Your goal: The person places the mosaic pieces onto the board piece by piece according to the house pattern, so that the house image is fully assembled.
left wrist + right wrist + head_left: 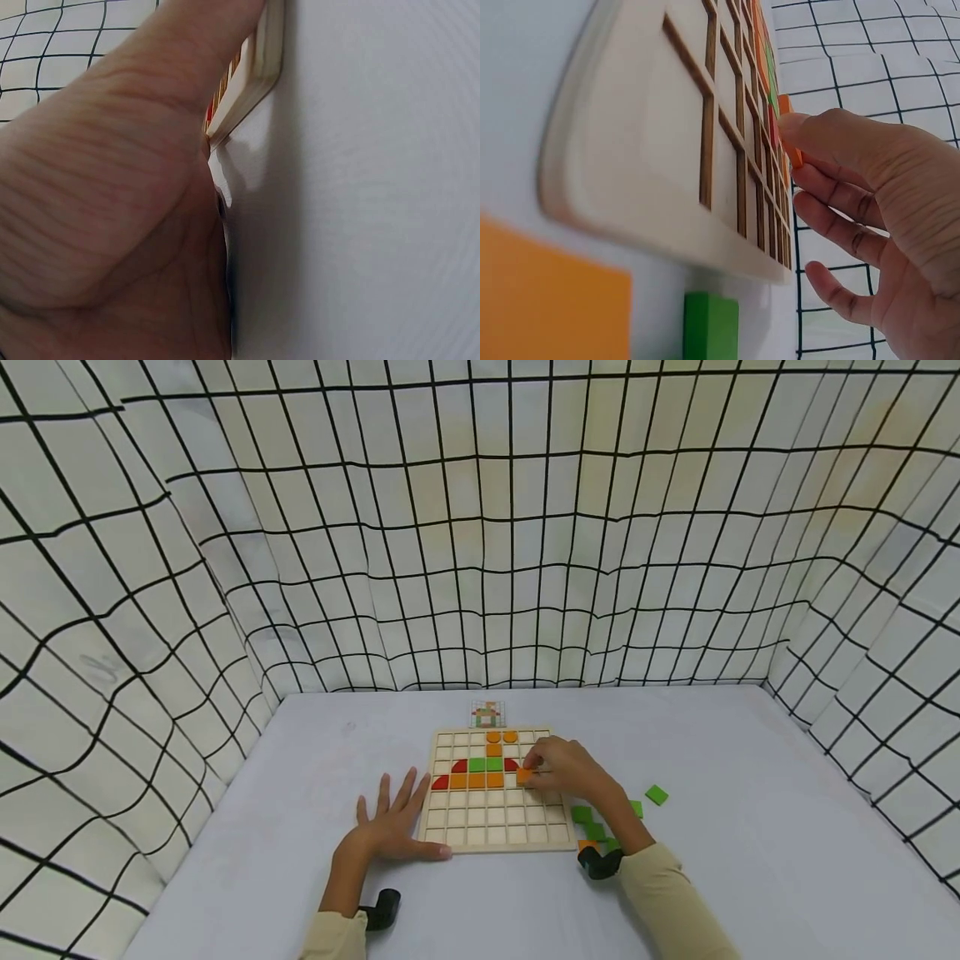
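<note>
A wooden grid board (495, 836) lies on the table. Its upper half holds two orange discs (510, 737), an orange square (493, 750), a row with two green squares (476, 765) between red curved pieces (460, 767), and a row with a red piece (440, 782) and three orange squares (476, 781). Over the right end of these rows, my right hand (566, 767) pinches an orange square tile (796, 156) between thumb and fingers. My left hand (390, 831) lies spread at the board's left side, its thumb at the front left edge.
Several loose green tiles (581, 814) and an orange one (587, 844) lie right of the board, partly under my right forearm. Another green tile (656, 794) is farther right. Behind the board is a small pattern card (487, 714). Black netting (510, 568) surrounds the table.
</note>
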`<state>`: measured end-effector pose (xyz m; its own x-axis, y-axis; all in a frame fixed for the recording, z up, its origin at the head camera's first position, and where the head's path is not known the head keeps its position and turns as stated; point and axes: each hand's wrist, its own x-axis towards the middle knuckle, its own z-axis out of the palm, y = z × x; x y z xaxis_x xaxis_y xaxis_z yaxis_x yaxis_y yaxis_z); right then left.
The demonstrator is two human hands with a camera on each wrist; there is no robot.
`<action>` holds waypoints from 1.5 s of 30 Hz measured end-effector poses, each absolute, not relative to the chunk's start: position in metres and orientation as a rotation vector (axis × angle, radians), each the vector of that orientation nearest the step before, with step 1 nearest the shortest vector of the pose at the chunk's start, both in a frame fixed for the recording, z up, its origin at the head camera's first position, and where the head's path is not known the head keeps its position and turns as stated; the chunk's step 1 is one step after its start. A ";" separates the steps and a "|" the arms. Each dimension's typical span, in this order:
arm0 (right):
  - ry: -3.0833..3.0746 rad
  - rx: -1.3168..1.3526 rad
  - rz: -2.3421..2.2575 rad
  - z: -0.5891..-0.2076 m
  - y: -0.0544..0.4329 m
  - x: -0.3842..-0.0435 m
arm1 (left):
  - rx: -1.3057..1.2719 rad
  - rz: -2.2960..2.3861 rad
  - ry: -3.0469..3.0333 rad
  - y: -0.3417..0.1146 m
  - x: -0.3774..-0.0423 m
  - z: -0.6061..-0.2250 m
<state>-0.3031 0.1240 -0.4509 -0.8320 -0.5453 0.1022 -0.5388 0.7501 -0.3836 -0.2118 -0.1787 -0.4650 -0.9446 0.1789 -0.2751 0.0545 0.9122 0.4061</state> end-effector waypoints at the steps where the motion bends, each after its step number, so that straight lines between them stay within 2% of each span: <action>1: 2.928 -0.907 -0.623 -0.452 0.122 -0.303 | 0.173 0.572 2.766 -0.178 -0.212 -0.465; 45: 2.940 -0.949 -0.514 -0.456 0.110 -0.300 | 0.162 0.553 2.769 -0.175 -0.210 -0.460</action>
<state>-0.2996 0.1105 -0.4558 -0.8162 -0.5707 0.0904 -0.5674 0.7623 -0.3113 -0.2100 -0.1754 -0.4601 -0.9450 0.1694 -0.2800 0.0488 0.9190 0.3912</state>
